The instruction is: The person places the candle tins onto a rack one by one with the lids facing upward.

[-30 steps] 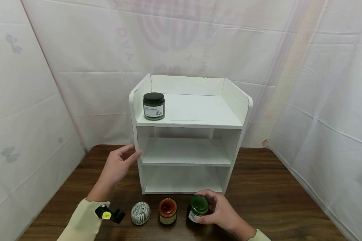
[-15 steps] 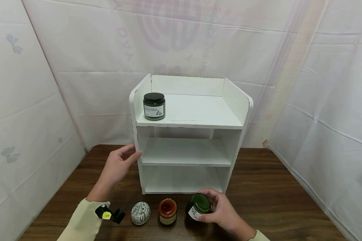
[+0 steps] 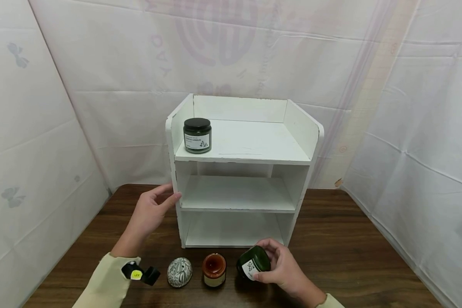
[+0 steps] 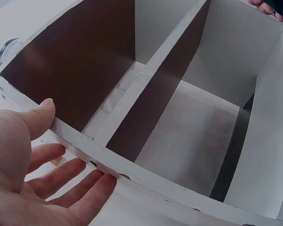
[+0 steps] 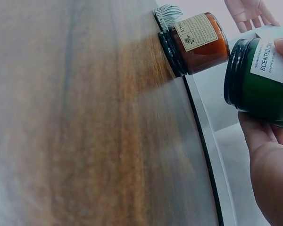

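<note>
— Tilted further than a second ago, isn't it, that green candle jar (image 3: 253, 265)?

— Yes. It stood near upright with its lid facing the camera; now the right hand (image 3: 284, 269) has tipped it so the label faces up and to the left. It sits low in the frame, right of centre, lifted just off the wooden table (image 3: 350, 252).

— How is it held?

— Fingers and thumb curl round the jar's body; the wrist view shows the thumb on the label of the green candle jar (image 5: 266, 75).

— And the other hand?

— The left hand (image 3: 151, 210) hasn't shifted. Its fingers are straight and relaxed, resting against the left side panel of the white shelf unit (image 3: 242, 171), left of centre, thumb at the front edge.

— What lies around them?

— Along the bottom edge, left of the held jar, an amber candle jar (image 3: 214, 269) and beside it a patterned ceramic egg (image 3: 179, 271). Up on the top shelf, at its left end, stands a dark lidded candle jar (image 3: 197, 135).
</note>
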The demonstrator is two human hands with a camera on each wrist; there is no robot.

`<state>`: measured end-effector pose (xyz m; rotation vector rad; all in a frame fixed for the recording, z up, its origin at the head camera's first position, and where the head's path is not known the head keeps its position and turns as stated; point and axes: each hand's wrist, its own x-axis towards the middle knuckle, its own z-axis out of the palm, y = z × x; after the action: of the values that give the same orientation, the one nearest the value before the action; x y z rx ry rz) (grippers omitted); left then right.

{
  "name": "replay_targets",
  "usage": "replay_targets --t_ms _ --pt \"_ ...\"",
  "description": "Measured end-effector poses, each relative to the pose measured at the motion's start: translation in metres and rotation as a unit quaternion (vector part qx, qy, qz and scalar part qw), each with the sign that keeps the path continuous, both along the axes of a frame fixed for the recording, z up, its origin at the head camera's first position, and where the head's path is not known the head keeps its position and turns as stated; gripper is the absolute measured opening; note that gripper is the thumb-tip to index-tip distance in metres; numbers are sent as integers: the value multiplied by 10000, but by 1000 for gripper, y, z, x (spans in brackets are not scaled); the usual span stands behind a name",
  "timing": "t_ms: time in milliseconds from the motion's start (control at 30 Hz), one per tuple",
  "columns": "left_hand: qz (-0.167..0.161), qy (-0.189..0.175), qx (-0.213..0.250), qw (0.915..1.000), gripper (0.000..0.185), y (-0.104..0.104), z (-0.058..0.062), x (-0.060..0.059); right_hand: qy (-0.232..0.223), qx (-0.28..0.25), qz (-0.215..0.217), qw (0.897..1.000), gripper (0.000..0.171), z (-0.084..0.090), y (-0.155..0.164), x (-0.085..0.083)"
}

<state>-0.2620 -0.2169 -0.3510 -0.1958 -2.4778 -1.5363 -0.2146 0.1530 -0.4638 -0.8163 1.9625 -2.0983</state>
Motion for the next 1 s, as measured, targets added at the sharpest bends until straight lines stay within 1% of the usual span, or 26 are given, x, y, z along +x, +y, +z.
replay_targets --t_ms 200,500,767,867,1000 --pt "5 -11 -18 10000 58 0 0 0 -5 9 39 10000 66 0 1 0" --pt "-15 -82 41 10000 59 -1 0 0 218 518 -249 9981 60 1 6 -2" --pt "-1 -15 -19 10000 60 -1 1 -1 402 293 -33 9988 58 0 5 -5" --pt "7 -58 13 10000 61 -1 1 -1 473 205 71 9986 57 1 4 -4" --pt "2 -115 57 9999 61 -1 1 0 442 194 115 9988 58 1 3 -3"
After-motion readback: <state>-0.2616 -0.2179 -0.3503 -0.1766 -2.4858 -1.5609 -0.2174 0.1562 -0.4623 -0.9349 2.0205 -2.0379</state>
